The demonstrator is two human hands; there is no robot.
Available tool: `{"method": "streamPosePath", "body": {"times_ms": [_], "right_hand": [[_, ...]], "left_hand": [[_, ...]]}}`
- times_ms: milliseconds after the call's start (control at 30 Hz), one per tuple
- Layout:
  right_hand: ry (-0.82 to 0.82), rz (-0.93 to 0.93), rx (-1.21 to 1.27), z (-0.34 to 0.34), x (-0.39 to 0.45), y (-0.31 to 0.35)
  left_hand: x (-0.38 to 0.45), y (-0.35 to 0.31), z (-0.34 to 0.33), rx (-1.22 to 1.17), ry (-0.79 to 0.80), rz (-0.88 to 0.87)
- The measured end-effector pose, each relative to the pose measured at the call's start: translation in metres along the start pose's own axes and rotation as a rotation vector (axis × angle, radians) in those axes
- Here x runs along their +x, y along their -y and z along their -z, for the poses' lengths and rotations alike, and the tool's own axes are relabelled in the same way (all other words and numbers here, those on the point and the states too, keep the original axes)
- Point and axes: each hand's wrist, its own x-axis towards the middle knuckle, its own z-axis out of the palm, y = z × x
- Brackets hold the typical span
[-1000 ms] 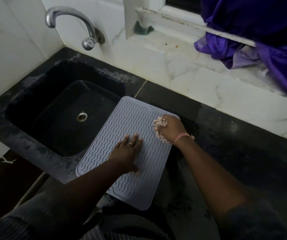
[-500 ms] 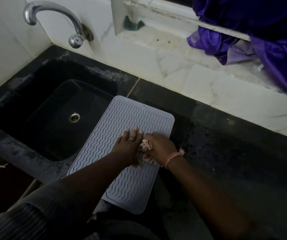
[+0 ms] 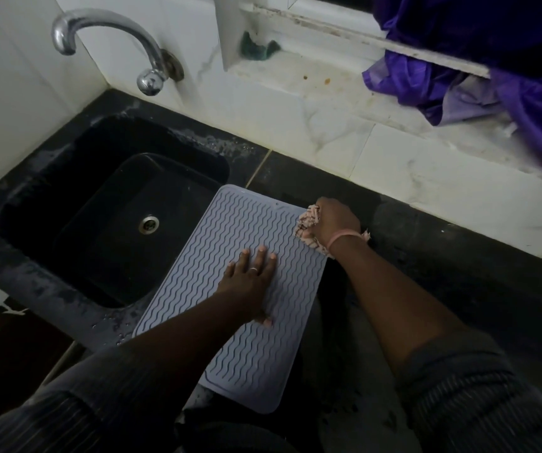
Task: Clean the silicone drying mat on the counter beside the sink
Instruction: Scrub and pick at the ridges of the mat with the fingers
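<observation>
The silicone drying mat point(image 3: 246, 289) lies flat on the black counter point(image 3: 459, 273), just beside the right rim of the sink point(image 3: 109, 207), its left long edge running along that rim and its near short end overhanging the counter's front edge. The left hand point(image 3: 248, 284) rests palm down on the mat's middle, fingers straight and spread, pressing it to the counter and grasping nothing. The right hand point(image 3: 335, 220) is at the mat's far right corner, fingers curled tight round a bunched pinkish cloth point(image 3: 309, 223), which touches the mat's right long edge near that corner. So the mat lies under both hands, most of it to the left of and nearer than the cloth.

Half a second ago the right hand and cloth were at the mat's middle, touching the left hand; now they are well apart, the cloth having gone up to the far right corner, much where it was a second ago. The left hand has stayed on the same patch of the mat, and the mat itself has not shifted on the counter.

The mat's long axis runs from the counter's front edge away toward the back wall, tilted so that the far end leans left, toward the sink's back right corner. Its wavy ribs run along that axis, ribbed face up.

A chrome tap point(image 3: 113, 44) stands above the sink, and purple fabric point(image 3: 491, 60) hangs over the window ledge at the upper right.
</observation>
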Motion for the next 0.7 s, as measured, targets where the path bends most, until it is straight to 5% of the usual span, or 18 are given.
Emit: {"method": "streamPosePath", "body": {"times_ms": [167, 400, 700], "right_hand": [[-0.004, -0.049, 0.075, 0.003, 0.000, 0.000], [0.273, -0.034, 0.307, -0.018, -0.079, -0.002], [0.071, 0.049, 0.087, -0.034, -0.070, 0.004]], "left_hand": [[-0.001, -0.007, 0.002, 0.028, 0.019, 0.039], [0.003, -0.020, 0.007, 0.012, -0.008, 0.138], [0.004, -0.025, 0.010, 0.026, 0.037, 0.183]]}}
